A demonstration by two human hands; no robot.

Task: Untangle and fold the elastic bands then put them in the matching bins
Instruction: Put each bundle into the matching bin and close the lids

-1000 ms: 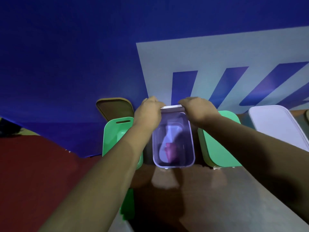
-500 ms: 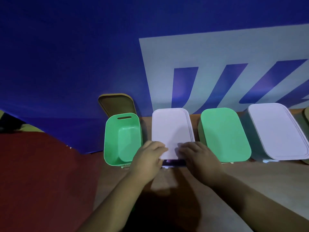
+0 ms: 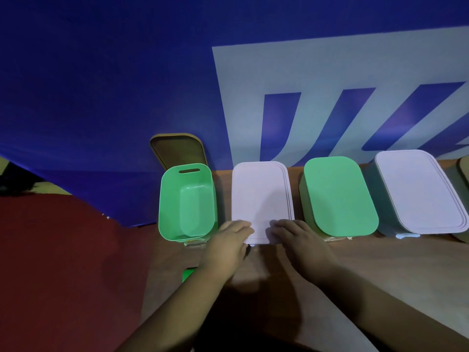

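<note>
Your left hand [image 3: 228, 241] and right hand [image 3: 295, 237] lie side by side on the near end of the pale lilac rectangular plastic lid [image 3: 261, 196], in the lower centre of the frame. The fingers of both are stretched flat on top of it, not curled round its edge. Whether your thumbs hook underneath cannot be told. With one hand near each front corner, you seem to be pressing the lid evenly down onto its bin, which the lid almost wholly hides.

Just left of it stands the open green plastic bin with a slot handle [image 3: 186, 201], and nothing shows inside it. The brown plastic lid [image 3: 177, 149] leans against the blue banner [image 3: 101, 85] behind that bin, probably parked there to keep the opening free.

To the right sit the bin under a green rounded lid [image 3: 337, 196] and, further right, the bin under a second pale lid [image 3: 418, 191]. Both are closed, so you cannot see their contents.

No elastic band is in view. Any bands are inside the closed bins or outside the frame. A small green piece [image 3: 189, 274] lies on the wooden table [image 3: 393, 280] by your left wrist, too hidden to identify.
</note>
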